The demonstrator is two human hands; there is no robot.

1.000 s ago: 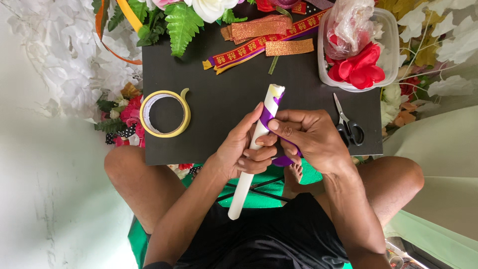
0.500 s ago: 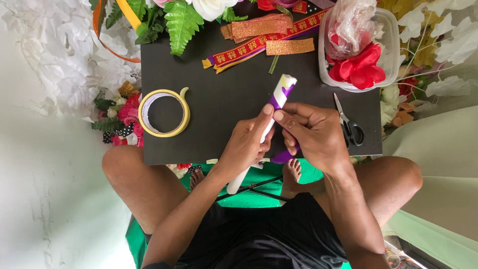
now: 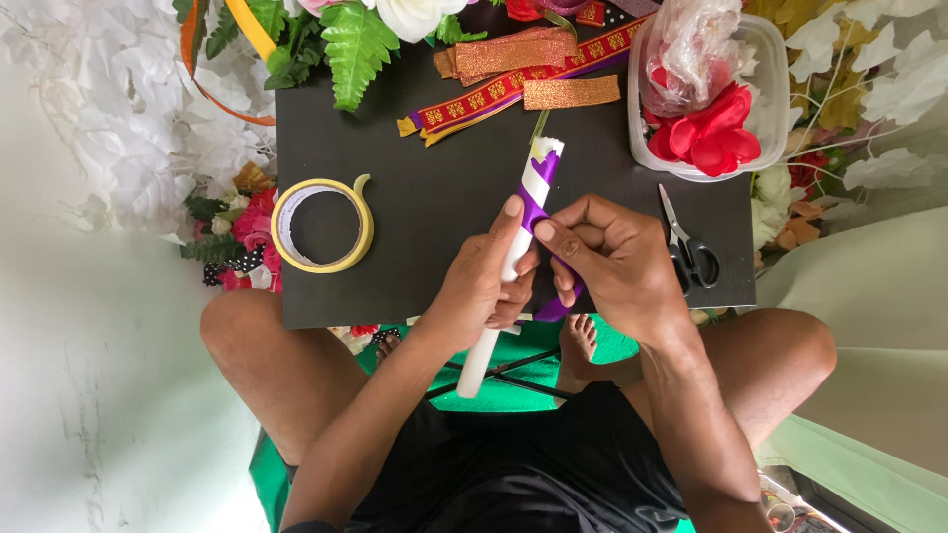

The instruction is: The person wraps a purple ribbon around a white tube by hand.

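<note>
A white stick is seen wound in a spiral with purple ribbon, so that white and purple stripes alternate toward its far end. A black board is shown beneath it. At the left, a roll of pale yellow tape is seen. At the far side, a red band patterned in gold is laid beside glittering copper strips. A green fern leaf and a white flower are shown far left. Red petals are held in a clear tub at the right. Black-handled scissors are seen near it. A green mat is glimpsed at the near side.
</note>
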